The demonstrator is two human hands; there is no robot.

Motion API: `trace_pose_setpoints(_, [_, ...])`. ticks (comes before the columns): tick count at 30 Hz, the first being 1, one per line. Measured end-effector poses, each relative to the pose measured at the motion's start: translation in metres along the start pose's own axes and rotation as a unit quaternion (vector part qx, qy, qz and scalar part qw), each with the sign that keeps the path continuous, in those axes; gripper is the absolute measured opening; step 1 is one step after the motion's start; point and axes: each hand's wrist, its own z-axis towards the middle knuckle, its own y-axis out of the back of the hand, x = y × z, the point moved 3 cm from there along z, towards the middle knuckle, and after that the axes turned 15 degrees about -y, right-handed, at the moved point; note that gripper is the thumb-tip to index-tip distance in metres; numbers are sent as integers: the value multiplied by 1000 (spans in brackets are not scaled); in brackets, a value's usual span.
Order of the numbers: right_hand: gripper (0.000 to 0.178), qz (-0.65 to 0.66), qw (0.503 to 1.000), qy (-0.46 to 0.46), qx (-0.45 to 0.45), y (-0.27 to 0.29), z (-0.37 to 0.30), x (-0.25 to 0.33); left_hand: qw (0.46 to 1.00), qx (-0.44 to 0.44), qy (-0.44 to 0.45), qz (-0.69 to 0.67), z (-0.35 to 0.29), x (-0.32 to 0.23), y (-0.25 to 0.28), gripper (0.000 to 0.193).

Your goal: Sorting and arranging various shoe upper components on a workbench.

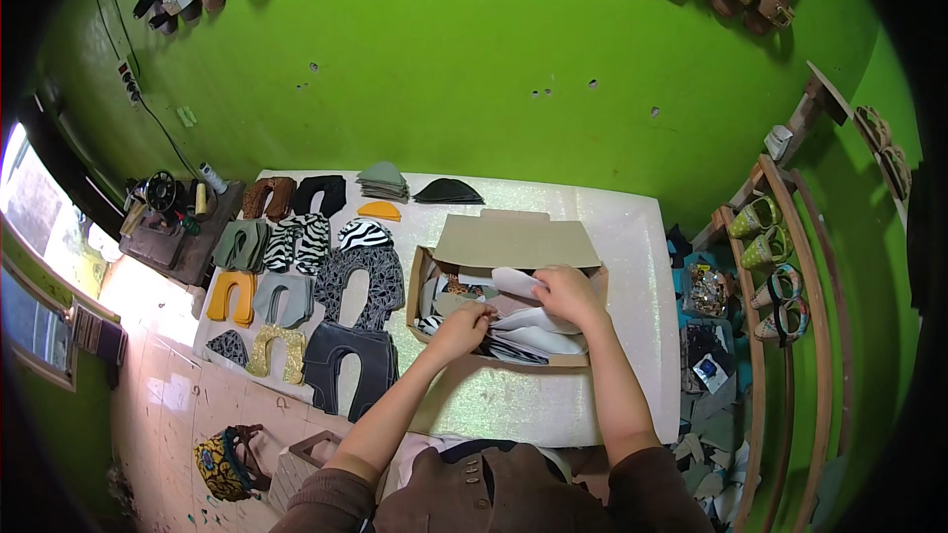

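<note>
An open cardboard box [494, 227] stands on the white-covered table, its lid flap folded back. Inside lie many cut pieces of material, white, grey, brown and zebra-striped. My right hand [570, 296] is closed on a white rounded cut piece [513, 282] and holds it tilted above the box's contents. At the box's near left side, my left hand [460, 330] reaches in with its fingertips pinched together among the pieces. What those fingers grip, if anything, is too small to make out. White pieces [555, 343] fan out between the hands and the box's near wall.
Stacks of U-shaped cut pieces, such as dark grey [321, 360], gold [267, 353] and zebra-striped [286, 242], cover the table's left part. Black half-round pieces [449, 191] lie behind. A sewing machine [163, 199] stands far left. A wooden rack [825, 286] with sandals is at the right.
</note>
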Motion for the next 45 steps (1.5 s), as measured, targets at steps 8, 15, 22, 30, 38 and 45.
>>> trace_pose_setpoints(8, [12,-43,996,70,-27,-7,-6,19,989,100,-87,67,-10,-17,-15,40])
trace_pose_setpoints(15, [8,-118,973,105,-169,15,-10,34,987,109,-76,91,-21,-22,-10,39])
trace_pose_setpoints(22, [26,-193,976,26,101,-40,-4,12,985,97,-102,98,-22,-19,-13,35])
trace_pose_setpoints(30, [34,-244,955,3,167,-57,12,19,985,98,-101,103,-22,-20,-12,35])
trace_pose_setpoints(38, [21,-165,980,-9,108,-39,9,4,987,100,-76,97,-24,-19,-13,34])
trace_pose_setpoints(45, [23,-6,999,-44,19,13,-1,2,992,31,-89,87,-15,-17,-10,27])
